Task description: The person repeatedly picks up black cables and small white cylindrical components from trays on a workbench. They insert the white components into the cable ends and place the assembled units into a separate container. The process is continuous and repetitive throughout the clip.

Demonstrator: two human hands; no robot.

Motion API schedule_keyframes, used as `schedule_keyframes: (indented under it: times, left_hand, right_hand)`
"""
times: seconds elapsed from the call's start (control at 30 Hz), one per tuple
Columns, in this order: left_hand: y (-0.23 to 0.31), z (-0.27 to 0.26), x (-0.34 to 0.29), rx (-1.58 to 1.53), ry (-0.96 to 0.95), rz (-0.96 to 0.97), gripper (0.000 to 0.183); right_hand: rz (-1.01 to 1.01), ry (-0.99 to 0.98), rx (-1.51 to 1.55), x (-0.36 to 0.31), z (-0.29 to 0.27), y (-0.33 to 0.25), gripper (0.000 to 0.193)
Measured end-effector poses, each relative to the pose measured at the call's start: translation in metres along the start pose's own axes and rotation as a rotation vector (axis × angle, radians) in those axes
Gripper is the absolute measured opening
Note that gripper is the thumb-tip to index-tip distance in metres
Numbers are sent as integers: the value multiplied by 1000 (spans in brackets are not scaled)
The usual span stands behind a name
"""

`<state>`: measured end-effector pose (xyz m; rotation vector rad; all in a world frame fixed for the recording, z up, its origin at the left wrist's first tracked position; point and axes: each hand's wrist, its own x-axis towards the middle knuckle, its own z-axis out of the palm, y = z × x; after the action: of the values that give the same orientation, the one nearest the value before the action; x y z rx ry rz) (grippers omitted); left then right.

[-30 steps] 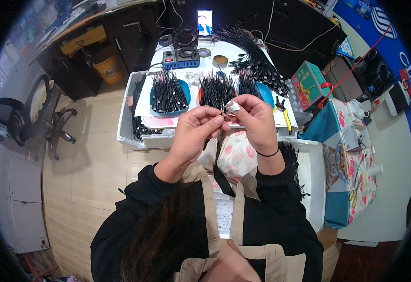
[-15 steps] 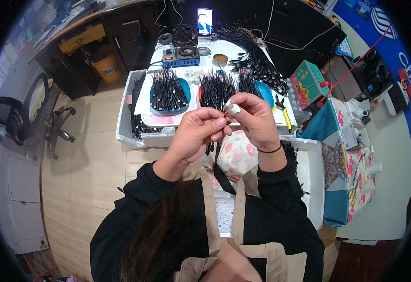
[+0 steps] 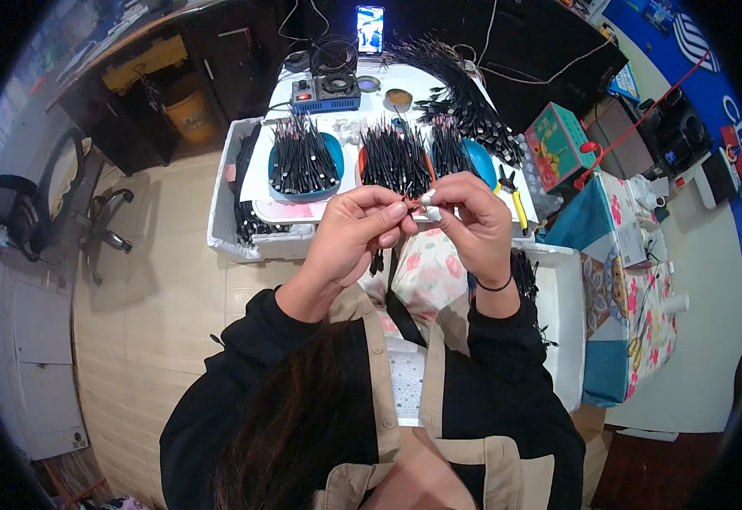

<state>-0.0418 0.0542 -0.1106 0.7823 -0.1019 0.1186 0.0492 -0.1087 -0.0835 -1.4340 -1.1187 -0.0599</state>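
In front of my lap, my left hand (image 3: 355, 228) is closed, pinching a short black cable (image 3: 377, 262) whose plug end dangles below the fingers. Thin reddish wire ends stick out at its fingertips. Facing it, my right hand (image 3: 479, 223) has white coverings on the thumb and forefinger, and these pinch together at the wire ends. The exact grip on the wires is too small to make out. Just beyond my hands, bunches of similar cables fill a blue tray (image 3: 333, 153), a red tray (image 3: 361, 167) and another blue tray (image 3: 479, 160).
A small blue heater (image 3: 327, 100) with a lit red switch stands at the back of the white table, near a round tin (image 3: 399, 99). Yellow-handled pliers (image 3: 517, 204) lie right. White foam boxes (image 3: 562, 297) flank me. A lit phone (image 3: 370, 31) stands upright behind.
My right hand has come down and slightly right, its fingertips now level with the left hand's. The left hand stays nearly in place with the cable. The phone's picture differs.
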Motion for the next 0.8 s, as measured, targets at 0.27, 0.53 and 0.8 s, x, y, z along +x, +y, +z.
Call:
schedule_keyframes:
  times: [0.27, 0.53, 0.8]
  left_hand:
    - [-12, 6, -2, 261, 57, 130, 13]
    - [-18, 2, -3, -9, 47, 16, 12]
    - [-21, 1, -3, 66, 57, 26, 13]
  right_hand:
    - [136, 59, 79, -7, 8, 3, 13]
    - [459, 198, 1022, -28, 33, 20, 21]
    - [440, 155, 845, -24, 26, 14, 23]
